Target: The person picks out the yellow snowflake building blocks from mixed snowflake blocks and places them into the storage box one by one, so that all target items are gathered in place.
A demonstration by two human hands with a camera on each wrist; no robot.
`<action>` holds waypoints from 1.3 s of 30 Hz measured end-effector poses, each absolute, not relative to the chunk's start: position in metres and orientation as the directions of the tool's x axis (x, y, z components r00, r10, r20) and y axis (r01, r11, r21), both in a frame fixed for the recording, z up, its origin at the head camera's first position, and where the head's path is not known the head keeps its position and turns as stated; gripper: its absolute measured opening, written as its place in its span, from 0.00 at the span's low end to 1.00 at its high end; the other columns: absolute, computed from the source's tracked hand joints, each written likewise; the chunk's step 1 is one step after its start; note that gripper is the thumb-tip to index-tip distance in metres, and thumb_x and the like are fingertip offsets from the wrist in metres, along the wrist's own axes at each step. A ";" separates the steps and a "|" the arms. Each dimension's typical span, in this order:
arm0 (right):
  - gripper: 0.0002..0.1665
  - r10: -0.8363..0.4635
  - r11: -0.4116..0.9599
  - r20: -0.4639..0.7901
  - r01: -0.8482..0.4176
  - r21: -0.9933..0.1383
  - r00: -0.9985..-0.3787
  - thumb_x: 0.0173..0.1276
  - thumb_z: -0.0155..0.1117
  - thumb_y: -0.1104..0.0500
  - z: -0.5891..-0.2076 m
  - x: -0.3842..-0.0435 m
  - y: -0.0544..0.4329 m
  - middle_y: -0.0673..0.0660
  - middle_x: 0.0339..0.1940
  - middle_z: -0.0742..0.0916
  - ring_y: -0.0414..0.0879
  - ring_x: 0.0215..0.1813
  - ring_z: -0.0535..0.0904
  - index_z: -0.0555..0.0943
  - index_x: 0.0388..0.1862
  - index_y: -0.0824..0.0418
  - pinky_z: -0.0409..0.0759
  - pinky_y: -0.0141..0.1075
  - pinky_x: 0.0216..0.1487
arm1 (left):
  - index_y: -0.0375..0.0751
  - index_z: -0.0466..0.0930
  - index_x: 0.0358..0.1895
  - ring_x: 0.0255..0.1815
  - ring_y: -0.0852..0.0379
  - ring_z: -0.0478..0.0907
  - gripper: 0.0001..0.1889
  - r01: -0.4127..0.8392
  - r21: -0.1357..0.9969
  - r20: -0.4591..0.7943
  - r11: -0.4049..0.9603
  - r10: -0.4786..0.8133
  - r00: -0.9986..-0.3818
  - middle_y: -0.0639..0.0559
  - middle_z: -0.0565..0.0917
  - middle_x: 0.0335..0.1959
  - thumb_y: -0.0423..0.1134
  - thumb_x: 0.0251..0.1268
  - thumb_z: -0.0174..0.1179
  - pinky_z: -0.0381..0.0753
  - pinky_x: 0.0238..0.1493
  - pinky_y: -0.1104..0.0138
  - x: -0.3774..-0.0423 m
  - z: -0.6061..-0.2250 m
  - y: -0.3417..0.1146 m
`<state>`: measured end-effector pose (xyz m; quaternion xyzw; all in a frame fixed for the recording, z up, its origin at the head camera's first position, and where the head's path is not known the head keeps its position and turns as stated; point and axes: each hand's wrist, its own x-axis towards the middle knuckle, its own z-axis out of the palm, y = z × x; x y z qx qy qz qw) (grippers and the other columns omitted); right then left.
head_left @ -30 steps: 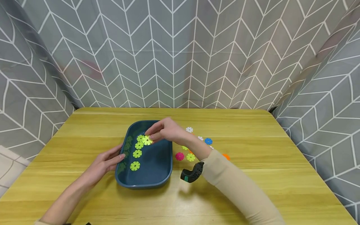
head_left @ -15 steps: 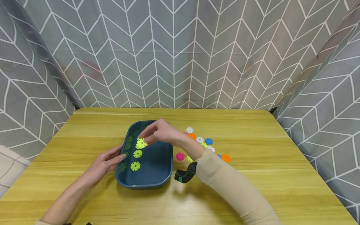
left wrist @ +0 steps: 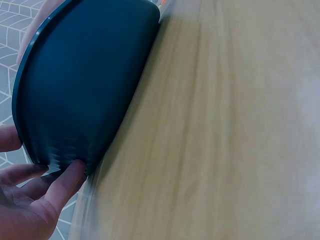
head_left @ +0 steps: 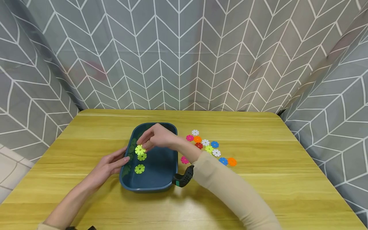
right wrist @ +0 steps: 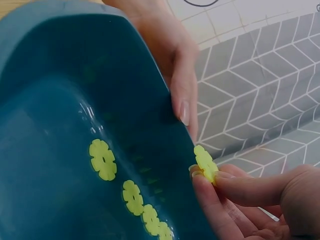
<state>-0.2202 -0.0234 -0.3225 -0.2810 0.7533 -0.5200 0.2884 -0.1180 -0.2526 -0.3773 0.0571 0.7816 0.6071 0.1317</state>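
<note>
In the head view a dark blue plastic tub (head_left: 161,169) stands on the wooden table. My left hand (head_left: 110,164) holds its left side, thumb at the rim and fingers against the outer wall (left wrist: 80,85). Over the tub, my right hand (head_left: 159,138) pinches a yellow-green notched snowflake disc (head_left: 140,149) between thumb and fingers. The right wrist view shows that held disc (right wrist: 204,164) tilted, above the tub's wall. Several matching discs lie on the tub floor in a row, among them a front one (right wrist: 103,160); the held disc and right hand hide some in the head view.
Right of the tub lies a loose group of snowflake discs: white (head_left: 216,153), blue (head_left: 214,144), orange (head_left: 232,162), red (head_left: 198,145), pink (head_left: 185,159) and yellow-green (head_left: 209,149). A patterned grey curtain (head_left: 178,64) hangs behind the table.
My right hand has moved left and slightly nearer over the tub, carrying the yellow-green disc along. More of the loose discs on the table show now. My left hand keeps its place on the tub.
</note>
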 end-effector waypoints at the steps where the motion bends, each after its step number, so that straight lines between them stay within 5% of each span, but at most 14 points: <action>1: 0.11 -0.726 0.305 -0.147 -0.123 -0.944 -0.672 0.68 0.65 0.69 -0.323 -0.220 -0.025 0.57 0.40 0.90 0.49 0.40 0.89 0.87 0.47 0.66 0.85 0.46 0.53 | 0.32 0.47 0.79 0.60 0.65 0.76 0.37 -0.071 0.963 -0.138 0.259 0.248 -0.959 0.29 0.55 0.77 0.45 0.78 0.51 0.81 0.52 0.72 -0.118 -0.377 -0.253; 15: 0.11 -0.739 0.342 -0.185 -0.124 -0.932 -0.648 0.67 0.63 0.72 -0.334 -0.223 -0.042 0.56 0.36 0.90 0.45 0.36 0.87 0.87 0.46 0.68 0.85 0.47 0.52 | 0.33 0.47 0.80 0.57 0.74 0.75 0.36 -0.073 0.962 -0.140 0.264 0.245 -0.959 0.30 0.56 0.78 0.46 0.79 0.51 0.81 0.52 0.72 -0.115 -0.377 -0.256; 30: 0.10 -0.736 0.398 -0.248 -0.106 -0.911 -0.630 0.67 0.64 0.72 -0.342 -0.223 -0.048 0.57 0.36 0.90 0.45 0.37 0.87 0.88 0.43 0.67 0.87 0.41 0.47 | 0.36 0.47 0.80 0.65 0.62 0.72 0.37 -0.088 0.957 -0.157 0.278 0.234 -0.959 0.32 0.55 0.78 0.47 0.78 0.51 0.80 0.53 0.73 -0.116 -0.377 -0.256; 35: 0.10 -0.771 0.389 -0.271 -0.090 -0.917 -0.576 0.66 0.64 0.73 -0.344 -0.223 -0.048 0.58 0.37 0.90 0.45 0.38 0.87 0.87 0.44 0.69 0.87 0.42 0.47 | 0.36 0.48 0.80 0.63 0.65 0.74 0.37 -0.077 0.959 -0.147 0.273 0.243 -0.959 0.31 0.56 0.78 0.47 0.78 0.51 0.80 0.53 0.73 -0.116 -0.377 -0.254; 39: 0.10 -0.815 0.394 -0.305 -0.086 -0.915 -0.493 0.66 0.63 0.74 -0.347 -0.224 -0.049 0.58 0.37 0.90 0.45 0.39 0.87 0.87 0.44 0.71 0.87 0.41 0.46 | 0.35 0.48 0.80 0.67 0.54 0.72 0.36 -0.072 0.955 -0.145 0.289 0.238 -0.960 0.31 0.56 0.78 0.47 0.78 0.51 0.80 0.53 0.73 -0.117 -0.376 -0.253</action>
